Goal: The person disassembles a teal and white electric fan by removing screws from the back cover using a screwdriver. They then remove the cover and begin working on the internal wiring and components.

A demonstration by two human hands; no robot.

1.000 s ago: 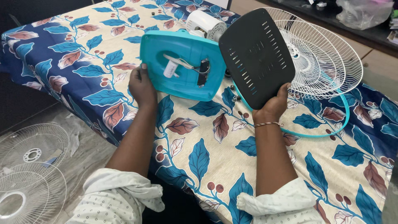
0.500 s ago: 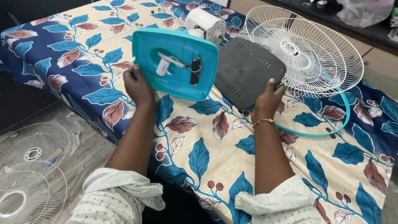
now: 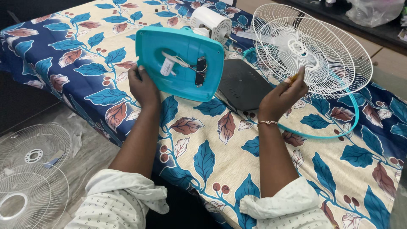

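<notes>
Teal fan base shell [image 3: 180, 63] tilted up on edge over the leaf-print cloth [image 3: 212, 161], hollow underside turned toward the camera. Gripped at its lower left corner by the left hand [image 3: 144, 87], fingers curled shut round the rim, thumb on the near face. Right hand [image 3: 283, 94] raised to the right of the shell and apart from it, loosely closed, pinching a thin amber-handled tool [image 3: 291, 79], seemingly a small screwdriver; tip not clear.

Best handled, by the look of it, with the shell kept steady at this tilt so the wiring stays in plain sight, the tool brought in squarely from the right rather than at a slant, and the loose leads kept out from under the tip.

Inside the shell, as the only container here: a white cylindrical part [image 3: 168, 67], likely a capacitor, lying near the middle; thin wires [image 3: 186, 63] running from it to a dark switch block [image 3: 200, 71] just to its right. Nothing else loose inside, as far as can be made out.

Just right of the shell, flat on the cloth: black base plate [image 3: 242, 85]. Behind the shell: white motor housing [image 3: 210, 23]. Further right of the shell: white wire fan guards [image 3: 313, 51] with a teal ring [image 3: 339, 127] lying beneath. Down left of the shell, on the floor: more wire grilles [image 3: 32, 169].
</notes>
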